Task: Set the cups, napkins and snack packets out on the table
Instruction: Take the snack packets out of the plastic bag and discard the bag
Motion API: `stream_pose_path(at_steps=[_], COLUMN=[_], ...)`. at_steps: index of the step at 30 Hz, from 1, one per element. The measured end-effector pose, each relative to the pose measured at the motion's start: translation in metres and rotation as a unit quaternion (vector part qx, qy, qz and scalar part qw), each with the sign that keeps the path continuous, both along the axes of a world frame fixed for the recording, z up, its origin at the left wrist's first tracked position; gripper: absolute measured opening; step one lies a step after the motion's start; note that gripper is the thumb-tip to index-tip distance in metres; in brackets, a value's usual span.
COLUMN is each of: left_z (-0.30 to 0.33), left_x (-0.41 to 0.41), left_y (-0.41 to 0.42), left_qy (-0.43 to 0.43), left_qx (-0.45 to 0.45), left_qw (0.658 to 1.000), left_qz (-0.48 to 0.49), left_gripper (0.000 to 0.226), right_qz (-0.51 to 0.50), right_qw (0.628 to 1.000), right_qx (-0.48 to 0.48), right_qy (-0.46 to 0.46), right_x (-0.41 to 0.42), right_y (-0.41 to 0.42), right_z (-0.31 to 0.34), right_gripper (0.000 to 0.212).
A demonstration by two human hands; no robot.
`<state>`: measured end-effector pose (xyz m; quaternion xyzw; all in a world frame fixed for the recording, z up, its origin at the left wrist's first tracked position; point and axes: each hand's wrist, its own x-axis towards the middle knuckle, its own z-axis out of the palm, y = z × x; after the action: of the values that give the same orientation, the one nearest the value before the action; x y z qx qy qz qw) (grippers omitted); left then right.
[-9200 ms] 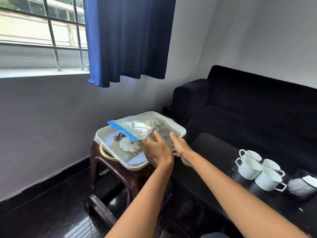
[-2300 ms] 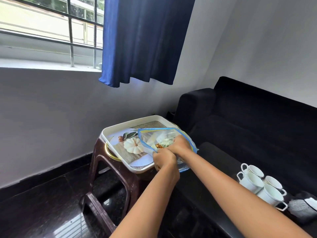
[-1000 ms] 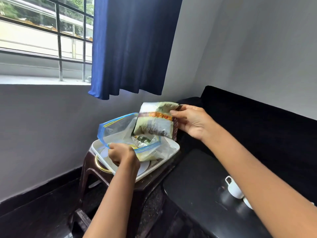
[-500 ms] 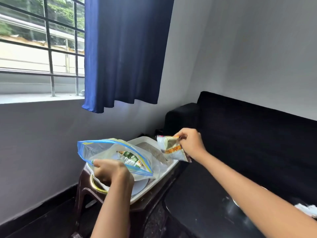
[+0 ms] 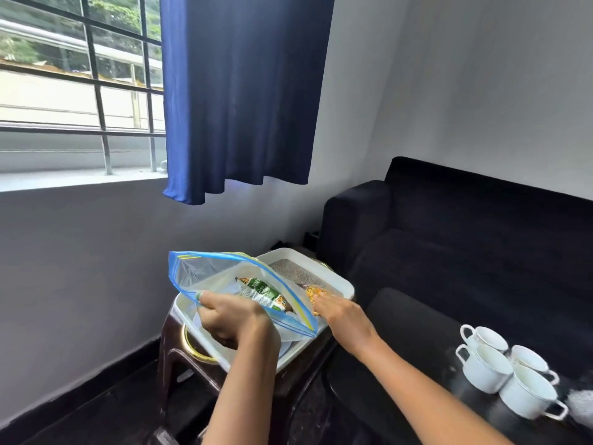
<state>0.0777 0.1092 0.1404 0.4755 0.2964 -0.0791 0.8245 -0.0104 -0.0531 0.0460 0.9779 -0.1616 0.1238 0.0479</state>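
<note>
Head camera looks down, close over tray [image 5: 340,285].

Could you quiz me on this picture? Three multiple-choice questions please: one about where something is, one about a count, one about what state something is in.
1. Where does the white tray sit?
A. on the brown stool
B. on the sofa
C. on the windowsill

2. How many white cups are on the black table?
A. two
B. four
C. six

3. What state is the plastic zip bag in?
A. sealed flat
B. held open
C. torn in half

Answers:
1 A, the tray rests on the stool by the wall.
2 B, four cups cluster together.
3 B, the left hand grips its edge, its mouth gaping.
</note>
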Motion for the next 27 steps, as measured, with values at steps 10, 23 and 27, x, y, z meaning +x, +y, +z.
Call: stream_pose_path(at_steps=[10, 23, 27], left_z=[-0.005, -0.012, -0.020], left_x=[-0.007, -0.029, -0.035], left_y=[-0.004, -0.011, -0.005], left_qy=[-0.002, -0.051, -0.028], left_qx=[0.019, 0.037, 0.035], left_qw=[1.000, 0.995, 0.993], left_qz=[-0.025, -0.077, -0.108], left_gripper=[0.044, 0.042, 0.041], right_qz=[-0.163, 0.091, 0.009], right_qw=[0.969, 0.931, 0.958], right_qx=[0.028, 0.320, 0.284], right_qy=[0.181, -0.151, 0.039], right_x=[-0.001, 0.022, 0.042], right_y=[-0.005, 0.140, 0.137], right_z=[0.006, 0.152, 0.131], right_gripper=[0.084, 0.038, 0.034])
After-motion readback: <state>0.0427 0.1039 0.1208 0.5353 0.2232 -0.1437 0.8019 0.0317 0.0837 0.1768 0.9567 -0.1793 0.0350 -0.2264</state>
